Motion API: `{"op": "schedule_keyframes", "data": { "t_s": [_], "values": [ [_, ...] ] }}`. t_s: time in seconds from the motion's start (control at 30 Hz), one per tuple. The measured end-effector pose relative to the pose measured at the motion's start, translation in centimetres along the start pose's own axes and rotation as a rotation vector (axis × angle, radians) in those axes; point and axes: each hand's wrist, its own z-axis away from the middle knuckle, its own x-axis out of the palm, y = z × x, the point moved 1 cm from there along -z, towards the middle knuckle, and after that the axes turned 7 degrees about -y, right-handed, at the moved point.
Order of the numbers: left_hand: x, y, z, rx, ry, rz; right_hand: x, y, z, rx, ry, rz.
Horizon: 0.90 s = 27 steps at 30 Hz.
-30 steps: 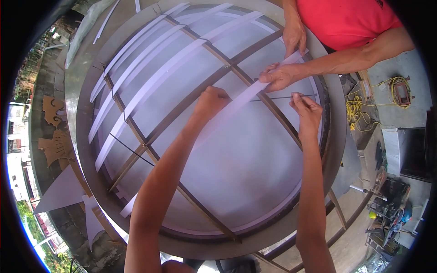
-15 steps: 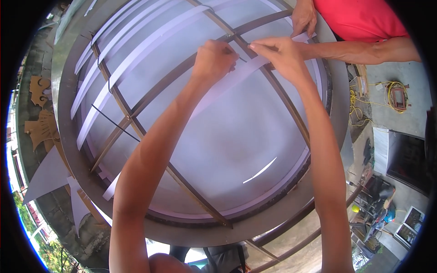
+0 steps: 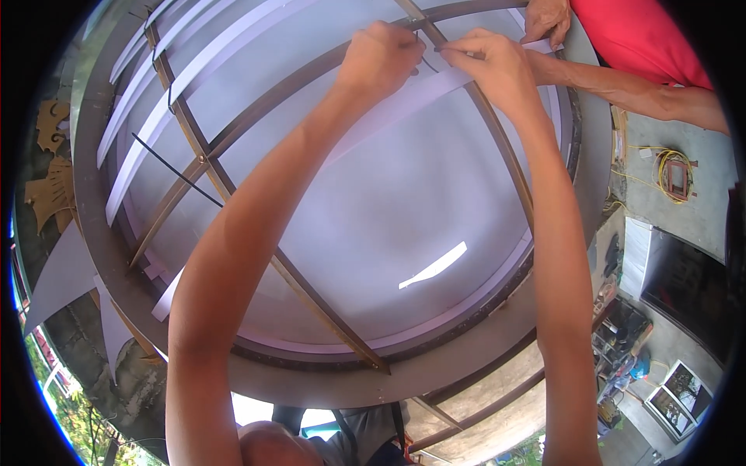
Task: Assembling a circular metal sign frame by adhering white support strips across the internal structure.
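Note:
My left hand (image 3: 382, 60) is closed in a pinch above the round frame, and a thin black cable tie (image 3: 430, 65) shows at its fingertips. Just to the right, my right hand (image 3: 491, 64) pinches thumb and finger together beside a brown metal bar (image 3: 491, 124); what sits between those fingertips is too small to make out. A pale lilac strip (image 3: 396, 116) passes beneath both hands and across the bar. Another person's hand (image 3: 548, 22) rests on the strip's far right end.
The large round frame (image 3: 458, 380) has crossing bars over a pale panel (image 3: 373, 210). More curved strips (image 3: 186, 93) lie at the left, where a loose black tie (image 3: 175, 168) sticks out. A person in a red shirt (image 3: 637, 39) stands far right. A coiled yellow cable (image 3: 676, 175) lies on the floor.
My hands and the other person's hand sit slightly farther right and up in the picture as the view shifts. Both my hands keep their pinch near the bar.

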Motion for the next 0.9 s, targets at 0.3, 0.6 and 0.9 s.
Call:
{"op": "schedule_keyframes", "data": {
  "t_s": [0.3, 0.6, 0.9],
  "values": [
    [0.7, -0.7, -0.2, 0.096, -0.073, -0.324, 0.5, 1.2, -0.2, -0.054, -0.025, -0.182],
    [0.4, 0.1, -0.2, 0.020, -0.141, -0.278, 0.0, 0.9, 1.6, 0.121, 0.189, -0.466],
    [0.6, -0.3, -0.7, -0.146, -0.242, -0.424, 0.5, 4.5, 10.3, 0.524, 0.637, -0.794]
  ]
}}
